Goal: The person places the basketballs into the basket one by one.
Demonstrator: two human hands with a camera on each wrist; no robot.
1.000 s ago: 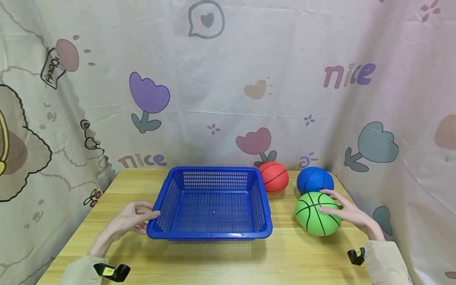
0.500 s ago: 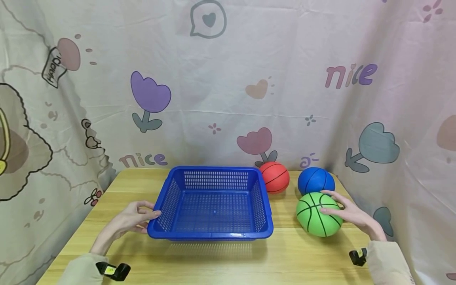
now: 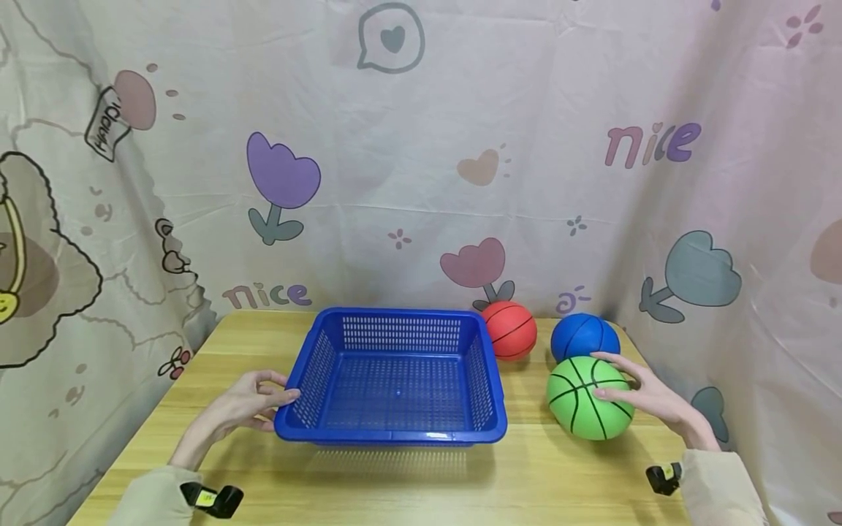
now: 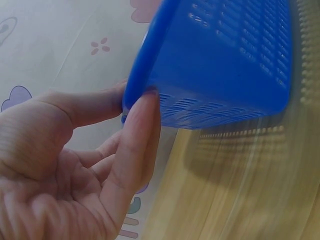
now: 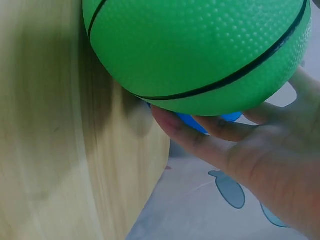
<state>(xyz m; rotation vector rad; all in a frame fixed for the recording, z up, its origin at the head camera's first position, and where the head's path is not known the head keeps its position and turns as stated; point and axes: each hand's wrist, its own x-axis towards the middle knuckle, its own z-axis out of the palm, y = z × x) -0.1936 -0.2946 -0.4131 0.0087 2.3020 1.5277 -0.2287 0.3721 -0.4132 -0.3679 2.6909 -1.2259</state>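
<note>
The left hand (image 3: pixel 246 400) pinches the left rim of a blue plastic basket (image 3: pixel 391 437), thumb on top and fingers underneath. In the left wrist view, that rim sits between thumb and fingertips beside the perforated basket wall (image 4: pixel 215 65). Nothing lies inside the basket. To its right, the right hand (image 3: pixel 651 394) grips a green toy basketball (image 3: pixel 582 409) from the right, fingers and thumb spread round it. The right wrist view shows the fingertips (image 5: pixel 167 122) against the side of the green basketball (image 5: pixel 195 55).
Behind the green ball is a blue basketball (image 3: pixel 582 336), partly covered by it. A red basketball (image 3: pixel 511 332) sits by the basket's far right corner. Everything stands on a wooden table (image 3: pixel 526 489). Patterned curtains (image 3: pixel 381 146) hang along its back and sides.
</note>
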